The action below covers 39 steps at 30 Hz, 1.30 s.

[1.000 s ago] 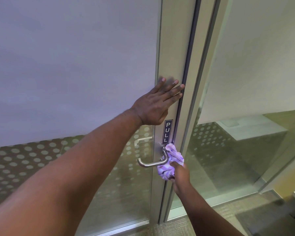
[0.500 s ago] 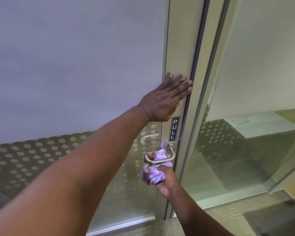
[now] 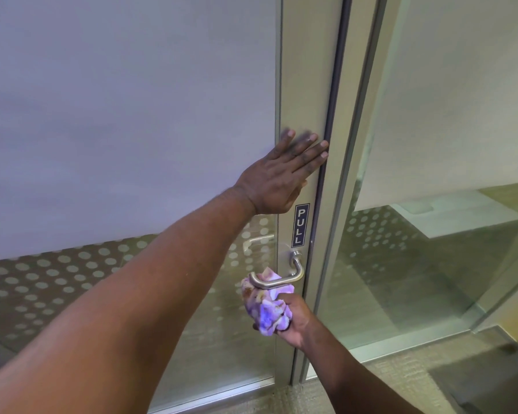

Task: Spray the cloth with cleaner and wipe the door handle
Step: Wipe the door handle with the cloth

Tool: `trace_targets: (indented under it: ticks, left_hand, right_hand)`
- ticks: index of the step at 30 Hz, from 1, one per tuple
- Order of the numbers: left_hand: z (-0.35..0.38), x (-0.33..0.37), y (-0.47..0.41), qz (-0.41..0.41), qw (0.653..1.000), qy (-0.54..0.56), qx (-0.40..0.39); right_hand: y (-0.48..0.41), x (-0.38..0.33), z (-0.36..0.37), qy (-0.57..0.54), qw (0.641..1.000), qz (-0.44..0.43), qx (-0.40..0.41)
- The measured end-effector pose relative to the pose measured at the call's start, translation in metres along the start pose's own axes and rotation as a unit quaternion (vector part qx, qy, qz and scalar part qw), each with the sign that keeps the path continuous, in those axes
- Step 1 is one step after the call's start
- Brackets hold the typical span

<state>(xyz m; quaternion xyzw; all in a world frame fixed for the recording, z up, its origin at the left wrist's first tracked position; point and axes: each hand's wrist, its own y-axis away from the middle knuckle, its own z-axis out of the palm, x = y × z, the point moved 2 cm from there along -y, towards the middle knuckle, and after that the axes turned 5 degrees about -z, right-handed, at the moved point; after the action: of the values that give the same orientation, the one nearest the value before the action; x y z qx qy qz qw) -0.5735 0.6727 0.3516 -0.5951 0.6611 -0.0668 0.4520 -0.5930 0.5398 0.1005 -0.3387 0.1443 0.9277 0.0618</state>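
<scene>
Frosted glass door panel (image 3: 126, 115), opaque up top, dotted film band (image 3: 42, 282) below, clear glass under that. Metal door stile (image 3: 307, 70) with dark vertical "PULL" sticker (image 3: 301, 225). Dark seal strip (image 3: 335, 85) between stile and frame post (image 3: 359, 115). Side glass panel (image 3: 446, 85) at right, same frosting and dots; pale table (image 3: 461, 216) visible through it. Beige carpet (image 3: 386, 383) at bottom right.

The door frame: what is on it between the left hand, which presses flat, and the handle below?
In the head view, a dark vertical sign reading PULL sits on the door frame between the left hand and the handle. Otherwise that stretch is bare metal.
</scene>
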Motion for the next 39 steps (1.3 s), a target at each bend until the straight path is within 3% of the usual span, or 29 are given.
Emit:
trace_targets:
  ticks: [8, 14, 24, 27, 29, 32, 35, 37, 39]
  left_hand:
    - [-0.002, 0.000, 0.000, 0.000, 1.000, 0.023, 0.007]
    - [-0.010, 0.001, -0.002, -0.011, 0.998, 0.065, 0.000]
    - [-0.040, 0.030, -0.012, -0.086, 0.966, 0.237, -0.056]
    - [-0.044, 0.053, -0.021, -0.165, 0.932, 0.312, -0.087]
    - [-0.044, 0.067, -0.029, -0.216, 0.888, 0.390, -0.112]
    - [-0.045, 0.088, -0.044, -0.269, 0.772, 0.555, -0.154]
    - [-0.045, 0.113, -0.056, -0.267, 0.667, 0.665, -0.204]
    - [-0.048, 0.125, -0.065, -0.263, 0.635, 0.697, -0.207]
    - [-0.051, 0.134, -0.074, -0.271, 0.624, 0.707, -0.195]
  right_hand:
    - [0.041, -0.026, -0.046, 0.049, 0.998, 0.003, 0.048]
    - [0.074, -0.088, -0.030, -0.012, 0.983, -0.151, 0.104]
    - [0.114, -0.161, 0.003, -0.032, 0.948, -0.284, 0.138]
    - [0.125, -0.176, 0.014, -0.036, 0.934, -0.325, 0.145]
    - [0.132, -0.186, 0.022, -0.041, 0.921, -0.360, 0.141]
    - [0.146, -0.201, 0.030, -0.041, 0.907, -0.397, 0.132]
    - [0.163, -0.216, 0.032, -0.030, 0.897, -0.421, 0.130]
    - [0.173, -0.223, 0.027, -0.014, 0.892, -0.431, 0.134]
    - [0.184, -0.229, 0.020, 0.015, 0.886, -0.445, 0.128]
